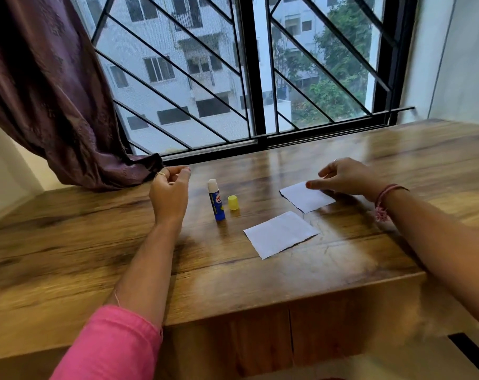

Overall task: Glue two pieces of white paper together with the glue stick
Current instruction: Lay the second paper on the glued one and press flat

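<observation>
Wooden counter (260, 270) runs along a barred window, with a purple curtain (54, 91) hanging at its left end. Over the counter's right side, the right hand (348, 176) reaches across with fingers loosely extended, its thumb and fingertips touching the far edge of the farther piece of white paper (307, 198); whether it actually pinches the sheet cannot be told. The left hand (170, 190) hovers above the counter's left side, fingers loosely curled, holding nothing. Between the two hands the glue stick (216, 200) stands upright and uncapped, its white tip exposed, and its yellow cap (233, 202) sits just beside it on the right. The nearer piece of white paper (281, 233) lies flat, close to the counter's front edge, apart from the farther sheet.
</observation>
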The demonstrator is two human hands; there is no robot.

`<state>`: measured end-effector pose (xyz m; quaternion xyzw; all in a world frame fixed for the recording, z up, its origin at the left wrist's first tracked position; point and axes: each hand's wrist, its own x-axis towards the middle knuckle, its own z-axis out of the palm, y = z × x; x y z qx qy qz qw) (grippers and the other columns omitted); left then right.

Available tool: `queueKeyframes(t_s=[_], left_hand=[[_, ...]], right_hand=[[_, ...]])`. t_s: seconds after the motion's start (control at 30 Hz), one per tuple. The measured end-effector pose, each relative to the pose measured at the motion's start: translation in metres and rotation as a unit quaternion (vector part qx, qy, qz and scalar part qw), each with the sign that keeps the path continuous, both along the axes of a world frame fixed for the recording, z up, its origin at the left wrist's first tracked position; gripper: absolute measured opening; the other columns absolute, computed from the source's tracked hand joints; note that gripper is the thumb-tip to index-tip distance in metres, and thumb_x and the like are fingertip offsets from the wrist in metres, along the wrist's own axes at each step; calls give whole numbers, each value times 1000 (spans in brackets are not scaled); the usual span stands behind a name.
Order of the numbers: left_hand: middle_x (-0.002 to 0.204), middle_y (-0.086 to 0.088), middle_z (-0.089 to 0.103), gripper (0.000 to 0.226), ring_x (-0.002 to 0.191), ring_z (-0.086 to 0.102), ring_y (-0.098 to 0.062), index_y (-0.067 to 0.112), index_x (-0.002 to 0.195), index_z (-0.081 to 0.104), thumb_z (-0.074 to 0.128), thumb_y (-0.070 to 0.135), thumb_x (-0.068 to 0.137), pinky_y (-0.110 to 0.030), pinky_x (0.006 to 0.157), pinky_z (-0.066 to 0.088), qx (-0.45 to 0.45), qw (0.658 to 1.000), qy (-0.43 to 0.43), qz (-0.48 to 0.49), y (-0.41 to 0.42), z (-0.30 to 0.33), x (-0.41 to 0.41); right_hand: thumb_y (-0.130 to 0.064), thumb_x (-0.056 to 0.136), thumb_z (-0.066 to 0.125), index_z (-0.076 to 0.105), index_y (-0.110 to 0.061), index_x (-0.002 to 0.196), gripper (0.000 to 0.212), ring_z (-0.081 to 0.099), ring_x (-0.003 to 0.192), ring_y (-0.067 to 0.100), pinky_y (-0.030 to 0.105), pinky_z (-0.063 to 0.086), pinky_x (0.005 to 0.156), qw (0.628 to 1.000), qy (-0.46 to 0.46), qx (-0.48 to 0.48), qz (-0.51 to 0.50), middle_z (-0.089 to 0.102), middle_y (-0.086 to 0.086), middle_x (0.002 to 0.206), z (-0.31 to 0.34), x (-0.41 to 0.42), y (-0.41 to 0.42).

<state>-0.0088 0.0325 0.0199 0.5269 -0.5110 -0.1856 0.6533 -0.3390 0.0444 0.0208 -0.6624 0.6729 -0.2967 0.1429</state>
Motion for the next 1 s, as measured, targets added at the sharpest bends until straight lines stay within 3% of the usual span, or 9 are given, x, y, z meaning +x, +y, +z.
queueKeyframes(t_s=[0.13,0.27,0.4,0.47,0.57,0.73,1.0], left_hand=[[78,-7,57,2,66,48,-14,16,90,63,63,18,90,-23,57,40,-112,990,-57,-64,16,5,-12],[70,-1,49,7,55,40,-5,13,86,65,70,9,84,-18,49,35,-184,937,-232,-186,34,4,-27],[62,-7,49,13,50,37,-5,5,83,71,76,17,80,-18,48,32,-164,886,-336,-273,45,2,-45],[66,-4,50,14,53,41,-5,8,85,75,78,21,79,-14,53,32,-136,857,-384,-317,47,-1,-51],[72,4,47,25,62,46,-3,17,94,77,77,35,77,-12,59,33,-70,822,-446,-347,47,-8,-58],[78,6,49,38,73,49,-6,33,102,75,68,59,74,-21,67,42,-10,805,-497,-325,45,-15,-62],[83,6,51,37,77,48,-5,40,108,71,64,59,78,-17,65,36,29,791,-502,-348,44,-16,-65]], right_hand=[[-61,63,74,62,-3,115,79,58,93,20,28,45,83,998,57,7,1,68,10,109,-5,11,0],[-58,61,78,56,-5,121,83,57,107,22,26,41,85,996,83,16,11,63,8,118,-8,16,0],[-52,62,81,56,-4,121,80,57,99,21,25,41,83,996,82,22,14,63,9,114,-5,15,2],[-49,61,82,55,-5,122,80,54,93,18,25,41,82,997,70,32,14,63,6,108,-5,14,4],[-50,62,82,53,-7,125,82,54,102,21,26,40,82,996,73,46,11,61,8,117,-4,10,9],[-57,60,79,58,-5,121,83,56,105,25,27,41,78,994,98,54,-18,61,10,120,-3,1,19],[-58,52,82,62,-13,110,76,54,87,17,28,41,74,994,78,66,-34,62,4,102,-7,-16,32]])
